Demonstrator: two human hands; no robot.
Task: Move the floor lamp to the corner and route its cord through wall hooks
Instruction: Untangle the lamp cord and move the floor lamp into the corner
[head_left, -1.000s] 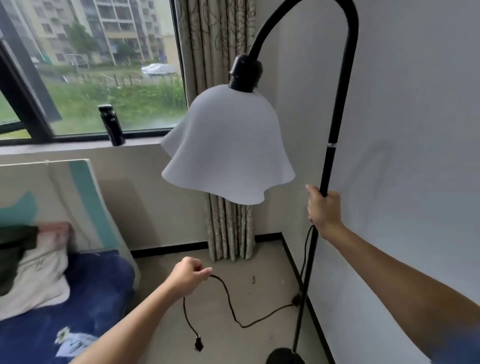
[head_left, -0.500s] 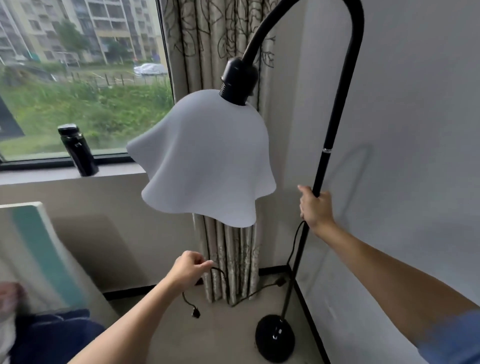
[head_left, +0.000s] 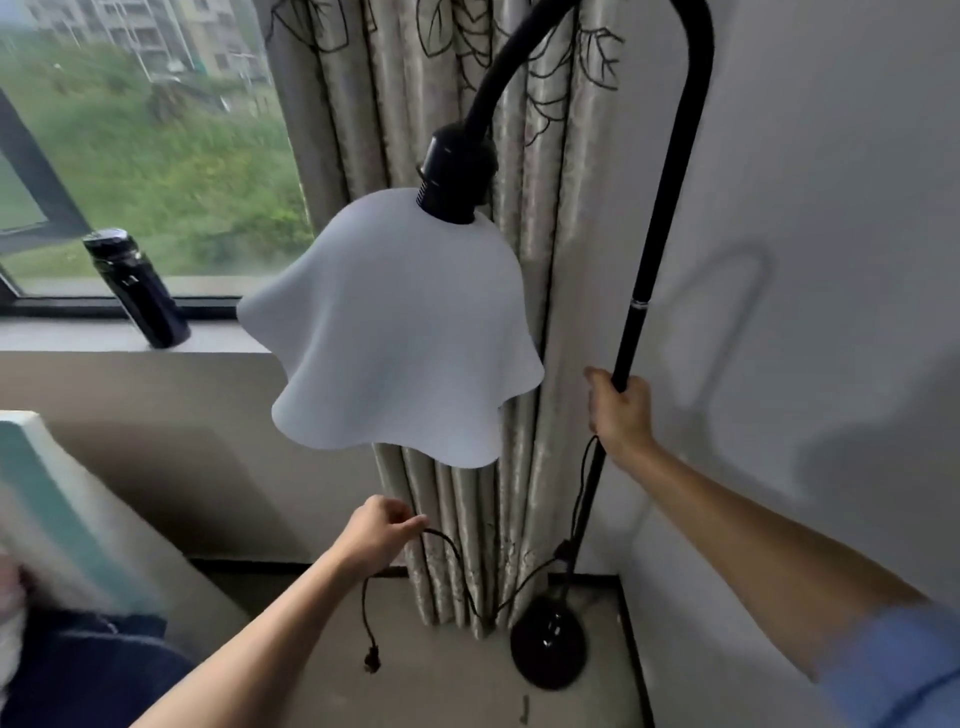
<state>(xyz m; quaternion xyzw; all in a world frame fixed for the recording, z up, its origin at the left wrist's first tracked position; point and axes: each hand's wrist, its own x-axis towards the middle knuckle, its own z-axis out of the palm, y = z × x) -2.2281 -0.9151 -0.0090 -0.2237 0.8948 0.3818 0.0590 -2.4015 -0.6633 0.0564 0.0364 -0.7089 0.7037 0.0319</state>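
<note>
While the right hand (head_left: 621, 410) has its grip wrapped round the black arched floor lamp pole (head_left: 631, 338), the round black base (head_left: 549, 644) sits on the floor in the corner by the patterned curtain (head_left: 524, 156). Left hand (head_left: 376, 535) pinches the thin black cord (head_left: 457, 571), plug (head_left: 372, 661) dangling.

Soft grey daylight comes in through the window (head_left: 156, 171) on the left, and the greenery outside smears into blur. The lamp (head_left: 631, 332) casts a faint looped shadow on the right wall (head_left: 831, 208). Wide-angle bending curves the edges, and the lower left corner is blurred.
</note>
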